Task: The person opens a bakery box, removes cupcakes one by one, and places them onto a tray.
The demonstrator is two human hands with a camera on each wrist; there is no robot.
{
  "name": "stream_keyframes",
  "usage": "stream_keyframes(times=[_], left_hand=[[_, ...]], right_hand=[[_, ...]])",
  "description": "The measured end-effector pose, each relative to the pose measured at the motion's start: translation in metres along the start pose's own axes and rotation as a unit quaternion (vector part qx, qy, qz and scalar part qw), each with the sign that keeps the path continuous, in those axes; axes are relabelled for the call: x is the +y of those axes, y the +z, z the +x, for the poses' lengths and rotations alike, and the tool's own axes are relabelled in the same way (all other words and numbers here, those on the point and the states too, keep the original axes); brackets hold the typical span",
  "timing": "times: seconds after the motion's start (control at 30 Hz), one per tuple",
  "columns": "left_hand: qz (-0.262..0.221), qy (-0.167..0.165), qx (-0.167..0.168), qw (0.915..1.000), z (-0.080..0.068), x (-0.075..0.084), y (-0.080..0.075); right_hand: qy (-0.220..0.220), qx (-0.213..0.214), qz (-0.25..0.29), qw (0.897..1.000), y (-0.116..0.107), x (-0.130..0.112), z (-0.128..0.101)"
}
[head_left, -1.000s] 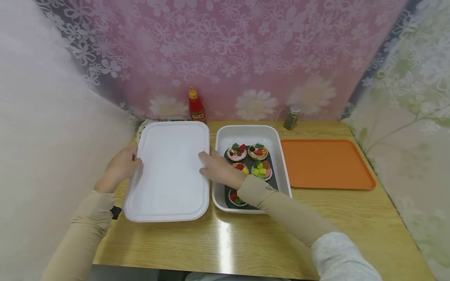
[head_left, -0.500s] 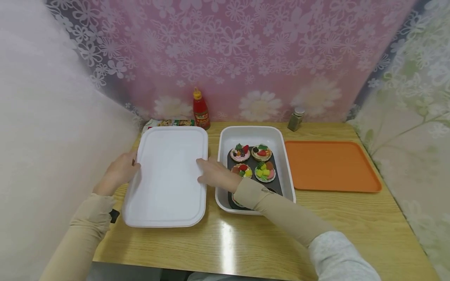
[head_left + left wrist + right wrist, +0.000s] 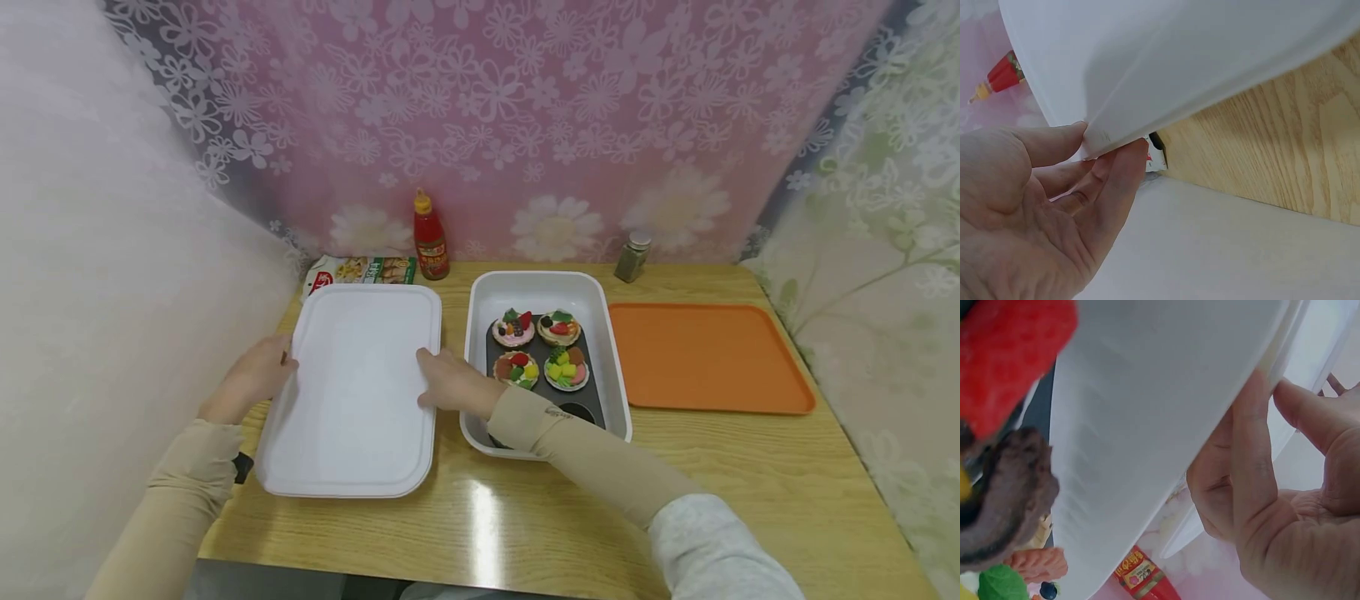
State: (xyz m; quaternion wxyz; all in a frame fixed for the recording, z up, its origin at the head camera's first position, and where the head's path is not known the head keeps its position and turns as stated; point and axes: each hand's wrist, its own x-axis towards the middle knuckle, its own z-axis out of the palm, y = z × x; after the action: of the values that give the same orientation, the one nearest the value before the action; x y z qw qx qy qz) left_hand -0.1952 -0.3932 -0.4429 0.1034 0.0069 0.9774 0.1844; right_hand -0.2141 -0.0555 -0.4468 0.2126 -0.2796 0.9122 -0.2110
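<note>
At the left part of the table [image 3: 360,529], just beside the white box [image 3: 536,285] with its fruit tarts [image 3: 566,369], I hold the white lid [image 3: 352,392] by its two long edges. My left hand [image 3: 251,379] pinches one edge between thumb and fingers; my right hand [image 3: 457,382] pinches the opposite one. I'd judge it light, hard plastic, fairly stiff with slight flex, unlikely to break but smooth enough to slip, so the rim, about midway along each long side, suits best.
</note>
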Motion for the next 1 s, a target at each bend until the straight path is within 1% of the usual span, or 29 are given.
stream_keyframes(times=[0.1,0.23,0.5,0.63,0.87,1.0], left_hand=[[-0.004,0.001,-0.005,1.0,0.0,-0.003,0.002],[0.0,0.001,-0.003,1.0,0.0,-0.007,0.005],[-0.006,-0.024,-0.022,0.9995,0.0,-0.015,0.012],[0.005,-0.023,-0.024,0.9994,0.0,-0.018,0.015],[0.016,-0.014,-0.012,0.9997,-0.003,-0.02,0.022],[0.027,-0.016,-0.012,0.9994,-0.004,-0.021,0.026]], right_hand=[[0.001,-0.013,0.006,1.0,0.003,-0.002,0.001],[0.004,-0.021,0.003,1.0,0.006,-0.004,0.003],[0.023,-0.042,0.007,0.999,0.013,-0.008,0.009],[0.025,-0.047,-0.003,0.999,0.017,-0.011,0.01],[0.035,-0.052,-0.022,0.998,0.023,-0.017,0.011],[0.032,-0.05,-0.032,0.998,0.027,-0.018,0.011]])
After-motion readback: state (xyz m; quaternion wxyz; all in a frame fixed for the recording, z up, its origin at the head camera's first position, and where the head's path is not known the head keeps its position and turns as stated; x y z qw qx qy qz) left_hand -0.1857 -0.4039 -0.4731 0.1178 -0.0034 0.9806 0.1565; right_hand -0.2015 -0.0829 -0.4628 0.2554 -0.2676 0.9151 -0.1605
